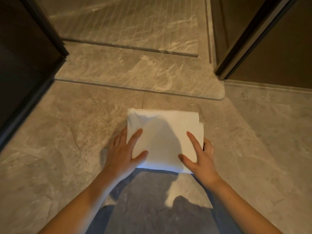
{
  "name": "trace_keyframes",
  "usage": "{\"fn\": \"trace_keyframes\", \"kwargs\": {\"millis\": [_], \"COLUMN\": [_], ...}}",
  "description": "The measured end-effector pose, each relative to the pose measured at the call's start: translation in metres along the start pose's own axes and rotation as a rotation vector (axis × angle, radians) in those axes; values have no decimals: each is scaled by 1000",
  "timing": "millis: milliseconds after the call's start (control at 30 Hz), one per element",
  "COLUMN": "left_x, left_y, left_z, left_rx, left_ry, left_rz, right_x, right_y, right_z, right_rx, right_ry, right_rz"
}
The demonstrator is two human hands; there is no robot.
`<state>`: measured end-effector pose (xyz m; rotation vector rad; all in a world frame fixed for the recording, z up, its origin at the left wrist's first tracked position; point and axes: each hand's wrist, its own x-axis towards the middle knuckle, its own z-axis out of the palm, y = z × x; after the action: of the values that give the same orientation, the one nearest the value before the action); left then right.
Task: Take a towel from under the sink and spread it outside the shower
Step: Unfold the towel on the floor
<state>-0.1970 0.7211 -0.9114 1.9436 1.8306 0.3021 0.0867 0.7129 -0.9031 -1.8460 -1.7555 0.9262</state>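
A white towel (163, 130), folded into a thick rectangle, is held low over the marble floor just in front of the shower threshold (135, 73). My left hand (123, 152) grips its left edge, thumb and forefinger lying on top. My right hand (200, 156) grips its right edge the same way, the other fingers tucked under the side. I cannot tell whether the towel touches the floor. Both forearms reach in from the bottom of the view.
A raised marble step (168, 92) with a rounded right corner lies beyond the towel, the shower floor (126, 22) behind it. A dark door frame (33, 65) stands at the left, a dark brown wall panel (270, 48) at the right. Shadows fall on the floor below my arms.
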Motion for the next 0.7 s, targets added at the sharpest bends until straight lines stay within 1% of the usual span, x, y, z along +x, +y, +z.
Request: {"fn": "trace_keyframes", "kwargs": {"millis": [233, 333, 400, 467, 533, 600, 633, 700], "left_x": [2, 7, 12, 20, 32, 48, 57, 72], "left_y": [0, -3, -6, -6, -4, -2, 0, -2], "left_z": [-7, -10, -16, -25, -33, -40, -43, -46], "left_rx": [-110, -166, -266, -375, -394, -374, -375, -380], "left_ry": [-61, -118, -163, -125, 2, 98, 107, 64], "left_rz": [-32, -38, -38, -22, 4, 6, -18, -85], "right_x": [7, 21, 34, 52, 71, 85, 91, 100], "right_y": [-8, -18, -30, -43, -53, -57, -57, -49], "right_z": [-11, -24, -36, -45, -49, -46, -43, -38], "right_rx": [20, -150, -252, -292, -320, -343, -388, -503], "right_ry": [-54, -22, 45, 27, -64, -148, -174, -214], "right_rz": [-4, 24, -68, -242, -359, -362, -350, -324]}}
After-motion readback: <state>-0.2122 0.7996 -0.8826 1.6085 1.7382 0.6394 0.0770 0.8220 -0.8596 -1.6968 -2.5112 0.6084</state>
